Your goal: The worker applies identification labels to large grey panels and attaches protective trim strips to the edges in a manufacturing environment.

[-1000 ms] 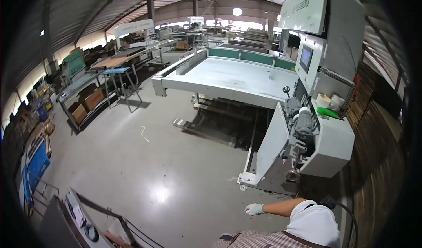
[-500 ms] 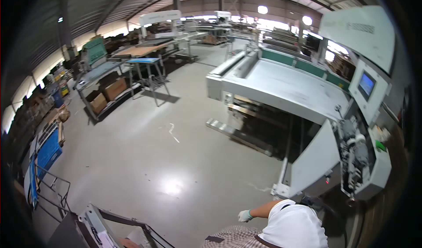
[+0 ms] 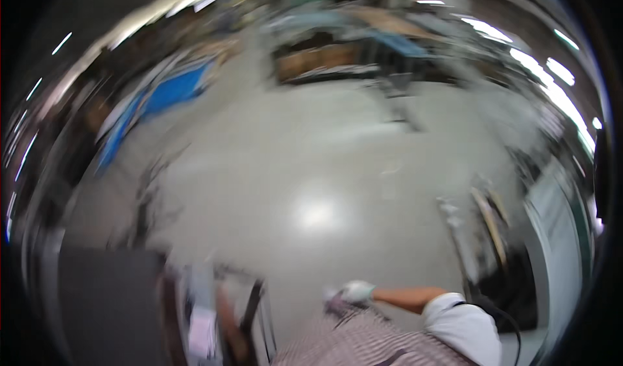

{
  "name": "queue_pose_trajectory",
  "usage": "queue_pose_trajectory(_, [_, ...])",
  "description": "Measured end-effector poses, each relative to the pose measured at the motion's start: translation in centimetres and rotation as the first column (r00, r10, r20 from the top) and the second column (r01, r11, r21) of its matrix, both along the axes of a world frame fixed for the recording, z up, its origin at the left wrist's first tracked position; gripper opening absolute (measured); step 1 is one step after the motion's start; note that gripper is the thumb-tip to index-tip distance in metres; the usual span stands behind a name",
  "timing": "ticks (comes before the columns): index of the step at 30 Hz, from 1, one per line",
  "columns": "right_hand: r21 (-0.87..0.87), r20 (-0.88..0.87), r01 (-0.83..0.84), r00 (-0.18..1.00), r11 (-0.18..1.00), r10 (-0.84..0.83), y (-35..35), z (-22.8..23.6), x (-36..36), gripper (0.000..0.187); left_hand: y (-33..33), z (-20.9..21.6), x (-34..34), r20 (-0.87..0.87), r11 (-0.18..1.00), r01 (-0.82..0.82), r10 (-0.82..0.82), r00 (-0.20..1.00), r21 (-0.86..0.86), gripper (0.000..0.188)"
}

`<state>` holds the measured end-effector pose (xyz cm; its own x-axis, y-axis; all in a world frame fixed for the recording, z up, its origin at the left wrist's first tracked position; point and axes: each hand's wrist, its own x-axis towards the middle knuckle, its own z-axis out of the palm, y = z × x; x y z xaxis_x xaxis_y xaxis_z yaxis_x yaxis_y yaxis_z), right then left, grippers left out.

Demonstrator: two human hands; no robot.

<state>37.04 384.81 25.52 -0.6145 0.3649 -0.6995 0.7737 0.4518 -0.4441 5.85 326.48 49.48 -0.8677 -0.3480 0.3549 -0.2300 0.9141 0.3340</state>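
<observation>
My right hand [image 3: 357, 292] wears a white glove and sits low in the middle of the view, in front of my checked garment [image 3: 383, 343]. Its bare forearm comes in from a white sleeve at the right. A small blurred purplish patch [image 3: 335, 303] lies against the fingertips; I cannot make out what it is or whether the hand grips it. Motion smears the fingers. My left hand does not show.
At lower left stands a dark flat panel [image 3: 110, 307] beside a frame holding a pale pinkish sheet [image 3: 202, 332]. Blue sheets [image 3: 175, 90] lie at far left. Cardboard boxes [image 3: 318, 60] sit under a far table. A large pale machine [image 3: 558, 223] stands at right.
The view has swung left and down; the large machine has slid to the right rim. The gloved hand now shows higher, with the purplish patch beside it.
</observation>
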Motion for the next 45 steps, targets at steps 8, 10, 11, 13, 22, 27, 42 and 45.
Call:
queue_pose_trajectory(8, [0.321, -0.704, -0.498, 0.444, 0.806, 0.554, 5.2, 14.9, -31.4, 0.038, 20.3, -2.4, -5.4, -0.279, 0.948, 0.282, -0.233, 0.931, 0.148, 0.037])
queue_pose_trajectory(10, [0.469, -0.676, -0.671, 0.147, 0.575, 0.722, 2.3, 17.2, -38.2, 0.040, 25.6, -2.4, -5.2, -0.258, 0.901, 0.357, -0.294, 0.920, 0.245, 0.032])
queue_pose_trajectory(11, [0.559, -0.620, -0.692, 0.018, 0.457, 0.785, 0.3, 15.9, -40.8, 0.041, 27.3, -3.9, -5.2, -0.396, 0.858, 0.505, -0.432, 0.810, 0.098, 0.031])
queue_pose_trajectory(13, [0.624, -0.531, -0.729, -0.132, 0.281, 0.837, -3.0, 15.2, -44.8, 0.039, 31.0, -4.9, -6.0, -0.367, 0.798, 0.544, -0.439, 0.820, 0.261, 0.031])
queue_pose_trajectory(22, [0.340, -0.283, -0.932, -0.226, -0.123, 0.932, 0.5, 22.0, -50.1, 0.032, 39.5, -7.9, -7.6, -0.248, 0.666, 0.105, 0.124, 0.961, 0.739, 0.028])
queue_pose_trajectory(27, [0.233, -0.682, -0.967, -0.084, 0.107, 0.727, 15.1, 24.5, -55.1, 0.030, 47.1, -9.1, -9.2, -0.159, 0.753, -0.083, 0.244, 0.957, 0.653, 0.049])
queue_pose_trajectory(42, [-0.742, -0.263, -0.670, 0.312, 0.015, 0.913, 29.4, 21.4, -69.2, 0.023, 50.7, -12.9, -17.7, -0.247, 0.700, -0.590, 0.704, 0.666, 0.403, 0.079])
queue_pose_trajectory(45, [-0.857, -0.237, -0.500, 0.590, 0.120, 0.772, 27.5, 21.1, -70.7, 0.044, 49.5, -10.7, -17.8, -0.230, 0.724, -0.496, 0.650, 0.724, 0.480, 0.070])
